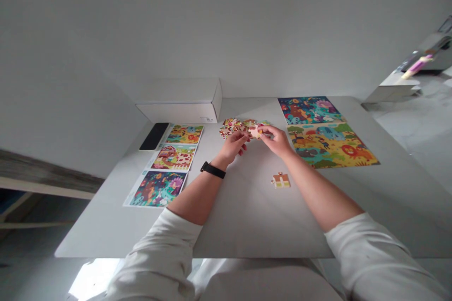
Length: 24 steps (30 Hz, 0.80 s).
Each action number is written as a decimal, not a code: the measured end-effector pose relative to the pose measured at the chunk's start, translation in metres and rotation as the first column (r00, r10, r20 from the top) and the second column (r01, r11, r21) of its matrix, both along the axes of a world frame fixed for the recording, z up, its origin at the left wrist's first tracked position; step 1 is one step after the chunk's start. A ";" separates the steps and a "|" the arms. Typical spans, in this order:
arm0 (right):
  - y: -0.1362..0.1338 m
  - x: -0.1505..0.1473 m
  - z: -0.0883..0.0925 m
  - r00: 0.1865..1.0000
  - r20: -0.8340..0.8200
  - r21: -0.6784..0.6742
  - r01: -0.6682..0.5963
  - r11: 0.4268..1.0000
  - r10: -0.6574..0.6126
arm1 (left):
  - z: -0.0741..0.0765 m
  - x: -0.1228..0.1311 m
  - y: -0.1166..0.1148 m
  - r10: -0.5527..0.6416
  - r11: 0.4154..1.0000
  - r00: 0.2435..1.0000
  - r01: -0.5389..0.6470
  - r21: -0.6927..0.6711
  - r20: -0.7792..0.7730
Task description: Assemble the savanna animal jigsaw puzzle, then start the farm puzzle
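Observation:
Above the table, my right hand (277,140) pinches a pale puzzle piece (254,131) between thumb and fingers. My left hand (233,145), with a black band on its wrist, is closed at the fingertips on a small reddish puzzle piece (248,136), mostly covered by the fingers. Just behind both hands lies a heap of loose puzzle pieces (231,124), partly hidden by them. Nearer to me, between my forearms, a few joined puzzle pieces (281,180) in brown and yellow lie flat.
Two finished picture puzzles, a dark one (310,110) and a yellow one (330,146), lie at the right. A printed sheet (169,164) with three pictures and a black phone (154,136) are at the left. A white box (180,103) stands against the wall.

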State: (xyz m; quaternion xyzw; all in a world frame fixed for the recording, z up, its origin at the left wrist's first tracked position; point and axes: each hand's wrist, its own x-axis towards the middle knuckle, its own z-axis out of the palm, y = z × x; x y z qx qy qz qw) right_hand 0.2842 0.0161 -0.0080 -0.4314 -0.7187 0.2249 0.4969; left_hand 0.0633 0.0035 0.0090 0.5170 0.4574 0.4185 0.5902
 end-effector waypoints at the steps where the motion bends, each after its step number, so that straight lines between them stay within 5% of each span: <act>1: 0.000 0.000 0.000 1.000 -0.013 -0.032 -0.006 0.999 0.006 | -0.001 0.000 0.000 -0.006 1.000 1.000 0.006 0.010 0.000; 11: -0.001 0.005 0.002 0.999 -0.021 -0.141 -0.032 0.990 0.030 | -0.003 0.002 -0.004 -0.054 0.998 0.998 0.055 -0.043 0.015; 17: -0.015 0.014 0.036 0.981 0.159 -0.013 -0.107 0.994 0.108 | 0.008 0.001 -0.009 -0.095 0.995 0.994 0.097 -0.035 0.054; 24: -0.054 0.027 0.069 0.892 0.450 0.130 -0.120 0.984 0.049 | 0.031 0.000 -0.037 -0.103 0.995 0.989 0.101 0.021 0.102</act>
